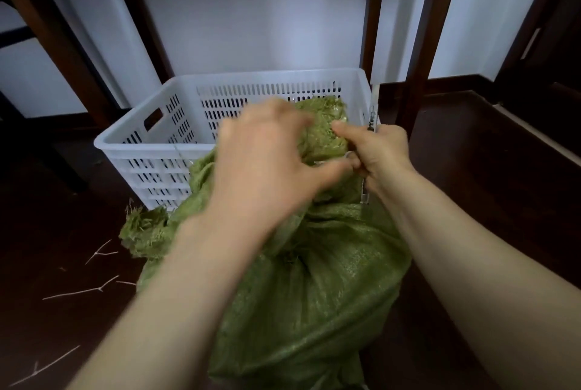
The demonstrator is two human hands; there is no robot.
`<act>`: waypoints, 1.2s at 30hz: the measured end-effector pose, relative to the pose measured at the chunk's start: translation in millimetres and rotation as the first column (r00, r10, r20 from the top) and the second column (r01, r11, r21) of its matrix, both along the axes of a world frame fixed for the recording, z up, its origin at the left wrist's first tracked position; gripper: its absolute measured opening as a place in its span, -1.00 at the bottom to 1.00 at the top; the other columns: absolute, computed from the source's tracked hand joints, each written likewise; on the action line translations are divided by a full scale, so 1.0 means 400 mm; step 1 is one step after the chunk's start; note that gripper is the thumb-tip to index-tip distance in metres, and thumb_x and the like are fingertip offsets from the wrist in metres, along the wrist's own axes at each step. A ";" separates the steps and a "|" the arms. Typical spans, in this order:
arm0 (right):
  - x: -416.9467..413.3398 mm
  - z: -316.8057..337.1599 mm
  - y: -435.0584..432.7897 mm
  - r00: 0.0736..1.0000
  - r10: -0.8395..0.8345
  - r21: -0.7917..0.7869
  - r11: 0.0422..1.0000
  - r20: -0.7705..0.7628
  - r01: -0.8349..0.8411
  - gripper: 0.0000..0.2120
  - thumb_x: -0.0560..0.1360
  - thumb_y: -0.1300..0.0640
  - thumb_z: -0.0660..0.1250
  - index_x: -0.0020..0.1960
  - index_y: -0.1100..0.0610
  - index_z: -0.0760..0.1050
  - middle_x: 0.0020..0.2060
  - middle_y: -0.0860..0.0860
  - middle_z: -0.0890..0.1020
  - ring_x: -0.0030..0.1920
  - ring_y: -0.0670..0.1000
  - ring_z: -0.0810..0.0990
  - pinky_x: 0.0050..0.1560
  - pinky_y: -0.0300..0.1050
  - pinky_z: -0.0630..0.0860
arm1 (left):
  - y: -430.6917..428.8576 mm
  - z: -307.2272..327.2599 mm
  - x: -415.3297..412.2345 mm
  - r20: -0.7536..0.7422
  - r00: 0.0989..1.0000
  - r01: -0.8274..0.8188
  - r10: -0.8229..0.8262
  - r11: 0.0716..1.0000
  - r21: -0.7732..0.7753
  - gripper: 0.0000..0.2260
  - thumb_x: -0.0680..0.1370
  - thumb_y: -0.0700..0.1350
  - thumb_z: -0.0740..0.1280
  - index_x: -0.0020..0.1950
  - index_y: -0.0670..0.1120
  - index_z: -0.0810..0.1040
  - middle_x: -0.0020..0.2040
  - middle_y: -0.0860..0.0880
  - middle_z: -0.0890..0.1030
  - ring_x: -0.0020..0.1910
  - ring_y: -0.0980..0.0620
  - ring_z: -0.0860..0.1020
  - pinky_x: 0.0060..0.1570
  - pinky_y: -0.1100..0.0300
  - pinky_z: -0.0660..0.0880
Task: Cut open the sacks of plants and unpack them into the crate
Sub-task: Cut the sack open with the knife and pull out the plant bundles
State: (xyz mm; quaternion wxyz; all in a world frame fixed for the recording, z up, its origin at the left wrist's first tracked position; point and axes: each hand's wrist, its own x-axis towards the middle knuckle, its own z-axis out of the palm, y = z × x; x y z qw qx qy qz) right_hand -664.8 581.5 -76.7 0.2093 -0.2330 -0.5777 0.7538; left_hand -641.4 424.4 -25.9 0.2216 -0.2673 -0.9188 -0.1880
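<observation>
Leaning sack [314,295], mouth toward crate [151,138]

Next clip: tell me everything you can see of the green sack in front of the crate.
The green sack is woven, slightly glossy fabric, plastic by its look, full and creased into folds. It stands on the dark floor against the near wall of the white crate, its frayed top reaching over the rim. A frayed corner sticks out low at its left. The left hand, blurred, lies over its upper part; the right hand, curled round a slim tool, touches the top with a forefinger.
</observation>
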 end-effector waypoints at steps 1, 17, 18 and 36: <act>-0.001 0.010 -0.012 1.000 0.010 0.009 1.000 -0.003 -0.010 -0.78 0.38 0.20 0.51 -0.28 0.15 0.46 -0.52 -0.02 0.47 -0.68 -0.11 0.29 -0.65 -0.33 0.17 | 0.025 -0.026 0.007 0.007 1.000 0.023 -0.022 0.995 -0.098 -0.38 0.36 0.38 0.30 0.31 0.08 0.47 0.29 0.06 0.45 0.29 0.01 0.35 0.23 0.06 0.18; 0.038 0.087 -0.024 0.914 0.325 0.347 0.851 0.244 -0.395 -0.76 0.62 0.02 0.08 -0.12 0.08 0.43 -0.46 0.02 0.46 -0.61 -0.07 0.28 -0.61 -0.35 0.15 | -0.023 -0.115 -0.088 0.158 0.987 -0.045 -0.025 0.907 0.419 -0.90 0.47 -0.13 0.42 -0.02 -0.02 0.62 -0.19 0.21 0.56 -0.16 0.17 0.52 -0.12 0.34 0.38; 0.043 0.088 -0.026 0.889 0.361 0.368 0.815 0.280 -0.447 -0.77 0.62 0.05 0.08 -0.13 0.09 0.43 -0.49 0.02 0.45 -0.62 -0.07 0.28 -0.62 -0.36 0.15 | -0.025 -0.115 -0.092 0.184 0.983 -0.065 -0.021 0.893 0.446 -0.90 0.47 -0.14 0.42 -0.04 0.00 0.61 -0.21 0.23 0.55 -0.16 0.16 0.53 -0.08 0.30 0.41; 0.105 0.117 -0.124 0.943 0.083 0.947 -0.009 0.321 -0.322 -0.79 0.65 0.00 0.00 -0.07 0.08 0.26 -0.33 -0.06 0.35 -0.22 0.06 0.40 -0.26 -0.08 0.28 | -0.039 -0.074 -0.110 0.238 0.969 -0.109 -0.058 0.766 0.633 -0.85 0.47 -0.05 0.42 -0.28 0.07 0.51 -0.39 0.12 0.50 -0.46 0.16 0.37 -0.33 0.21 0.36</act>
